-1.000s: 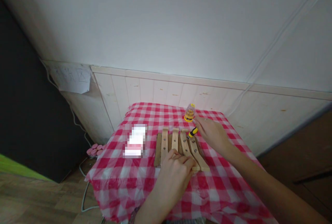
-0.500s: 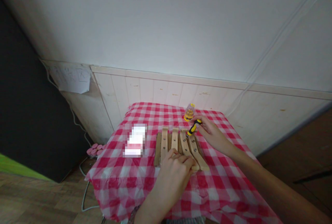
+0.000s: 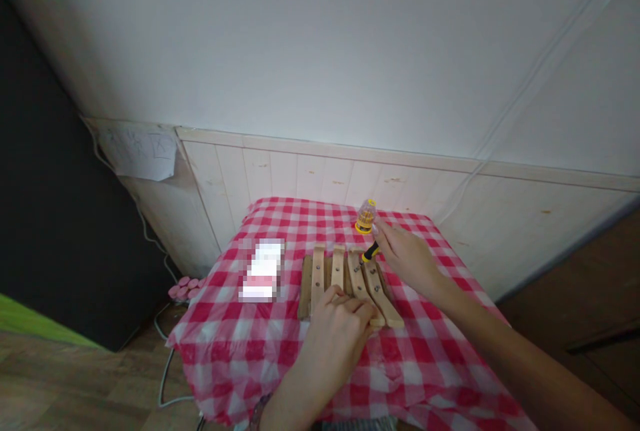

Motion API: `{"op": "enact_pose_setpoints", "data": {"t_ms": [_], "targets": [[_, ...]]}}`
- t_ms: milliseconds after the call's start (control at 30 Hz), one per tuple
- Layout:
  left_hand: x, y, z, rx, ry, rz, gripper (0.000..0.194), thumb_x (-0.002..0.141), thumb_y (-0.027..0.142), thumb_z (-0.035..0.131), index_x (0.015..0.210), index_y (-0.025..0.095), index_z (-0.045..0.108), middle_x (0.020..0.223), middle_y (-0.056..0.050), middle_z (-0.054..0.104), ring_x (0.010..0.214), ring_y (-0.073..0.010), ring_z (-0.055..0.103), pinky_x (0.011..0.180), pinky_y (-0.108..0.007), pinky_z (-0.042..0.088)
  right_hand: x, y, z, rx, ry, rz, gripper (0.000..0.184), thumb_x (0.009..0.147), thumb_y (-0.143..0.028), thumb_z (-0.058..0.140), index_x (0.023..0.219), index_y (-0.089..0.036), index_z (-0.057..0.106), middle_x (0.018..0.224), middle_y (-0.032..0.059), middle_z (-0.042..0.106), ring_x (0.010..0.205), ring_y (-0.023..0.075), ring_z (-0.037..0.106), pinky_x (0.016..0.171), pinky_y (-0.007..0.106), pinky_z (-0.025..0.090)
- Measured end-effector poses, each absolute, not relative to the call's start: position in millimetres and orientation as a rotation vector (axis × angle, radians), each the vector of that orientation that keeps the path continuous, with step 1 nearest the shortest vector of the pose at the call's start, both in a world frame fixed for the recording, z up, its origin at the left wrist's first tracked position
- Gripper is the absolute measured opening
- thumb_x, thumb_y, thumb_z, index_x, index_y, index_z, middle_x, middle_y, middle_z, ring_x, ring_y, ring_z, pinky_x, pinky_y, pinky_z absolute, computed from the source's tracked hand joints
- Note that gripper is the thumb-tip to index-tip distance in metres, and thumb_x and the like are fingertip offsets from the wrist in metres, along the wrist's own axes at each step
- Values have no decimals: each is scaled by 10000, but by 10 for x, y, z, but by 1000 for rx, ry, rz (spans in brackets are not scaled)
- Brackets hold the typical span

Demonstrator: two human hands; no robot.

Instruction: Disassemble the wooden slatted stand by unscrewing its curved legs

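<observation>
A slatted wooden rack (image 3: 345, 281) lies on the red-and-white checked tablecloth (image 3: 280, 344). My left hand (image 3: 337, 334) rests closed over the rack's near end, pressing it down. My right hand (image 3: 407, 258) grips a black-and-yellow screwdriver (image 3: 370, 253), whose tip touches the far end of a right-hand slat. Most of the handle is hidden under my fingers. A small yellow-and-clear bit holder (image 3: 366, 216) stands just beyond my right hand.
A blurred white and pink flat object (image 3: 261, 270) lies left of the rack. The table stands against a white panelled wall (image 3: 310, 174). Pink items (image 3: 183, 289) and a cable (image 3: 163, 378) lie on the wooden floor at the left.
My right hand turned over the screwdriver: the handle showed more half a second ago and is now mostly covered again. My left hand and the rack stayed put.
</observation>
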State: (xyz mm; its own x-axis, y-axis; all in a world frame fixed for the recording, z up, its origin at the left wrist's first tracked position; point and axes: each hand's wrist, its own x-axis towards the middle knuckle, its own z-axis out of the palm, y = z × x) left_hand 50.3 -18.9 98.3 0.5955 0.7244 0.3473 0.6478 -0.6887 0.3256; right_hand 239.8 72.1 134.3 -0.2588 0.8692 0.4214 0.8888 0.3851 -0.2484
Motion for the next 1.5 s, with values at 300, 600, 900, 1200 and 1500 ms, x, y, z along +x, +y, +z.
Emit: {"op": "enact_pose_setpoints", "data": {"t_ms": [300,600,900,1200,1500], "targets": [[509,-186,960,2647,1135,712,71,1000,195,645,974,198,711,937,-1,809,829,-200,755,871,-380,470,2564,698,1563,-1131,-2312,300,263,991,-336,449,1179,-253,613,1142,117,705,1100,292,673,954,481,554],[515,-197,1010,2606,1150,656,49,981,184,680,996,187,726,1008,-14,815,881,-222,764,885,-397,480,2376,642,1256,-1207,-2055,376,184,993,-451,470,1029,-270,467,987,59,663,853,233,695,737,389,588],[513,-183,1007,2608,1150,662,53,980,184,679,992,191,730,969,-17,815,860,-220,762,878,-388,478,2353,759,1250,-1426,-1953,246,314,1051,-502,291,1073,-246,471,1063,130,709,965,283,714,794,415,570],[510,-200,1012,2589,1142,662,50,964,197,709,1004,180,736,969,-20,816,864,-229,770,905,-409,503,2551,738,1428,-1274,-2301,173,216,1018,-312,370,1069,-222,560,1096,153,700,1006,289,697,876,435,568],[513,-187,1016,2604,1141,654,40,952,190,723,989,179,735,958,-21,816,853,-231,768,897,-409,513,2572,712,1378,-1107,-2208,375,230,1003,-348,450,1170,-259,581,1217,120,681,1184,290,649,1014,502,524]]}}
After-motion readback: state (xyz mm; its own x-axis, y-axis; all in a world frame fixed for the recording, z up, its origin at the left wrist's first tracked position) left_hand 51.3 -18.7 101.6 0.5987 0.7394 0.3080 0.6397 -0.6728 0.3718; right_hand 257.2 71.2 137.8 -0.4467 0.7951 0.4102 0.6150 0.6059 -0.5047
